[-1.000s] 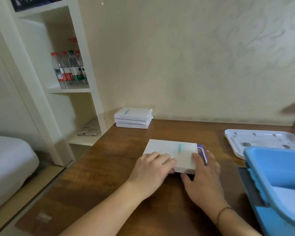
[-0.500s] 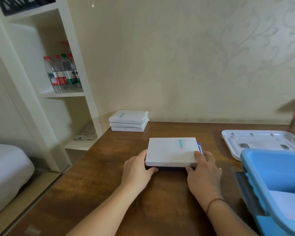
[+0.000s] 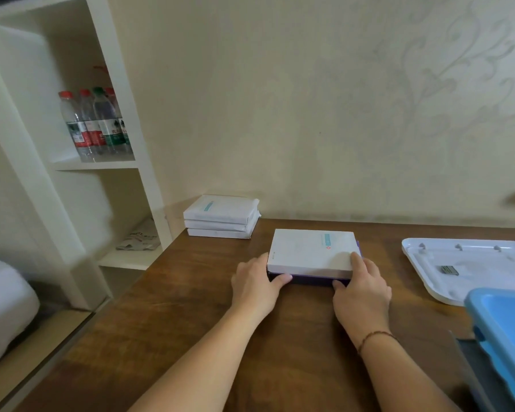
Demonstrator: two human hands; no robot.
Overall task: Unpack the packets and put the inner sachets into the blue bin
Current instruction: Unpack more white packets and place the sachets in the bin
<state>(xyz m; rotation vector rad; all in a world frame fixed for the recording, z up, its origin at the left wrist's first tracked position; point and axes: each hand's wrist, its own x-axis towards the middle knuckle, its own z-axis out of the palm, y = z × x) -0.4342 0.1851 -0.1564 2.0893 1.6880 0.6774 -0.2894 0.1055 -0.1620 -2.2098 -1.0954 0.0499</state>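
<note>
Bare wood of the table [image 3: 167, 337] runs from the near edge up to the hands, with the blue bin [image 3: 506, 331] crowding the near right corner and a white tray [image 3: 422, 263] just beyond it. 2 hands flank 1 white packet [image 3: 312, 251], which sits on a dark purple object [image 3: 309, 281] mid-table. The left hand [image 3: 254, 288] grips the packet's left end, thumb curled along the lower front edge. The right hand [image 3: 361, 295] grips the right front corner, fingers on top, thumb at the purple edge. Farther back, against the wall, 3 more packets [image 3: 220, 218] are stacked. On the left, a white shelf [image 3: 125, 165] holds 4 bottles [image 3: 94, 126].
</note>
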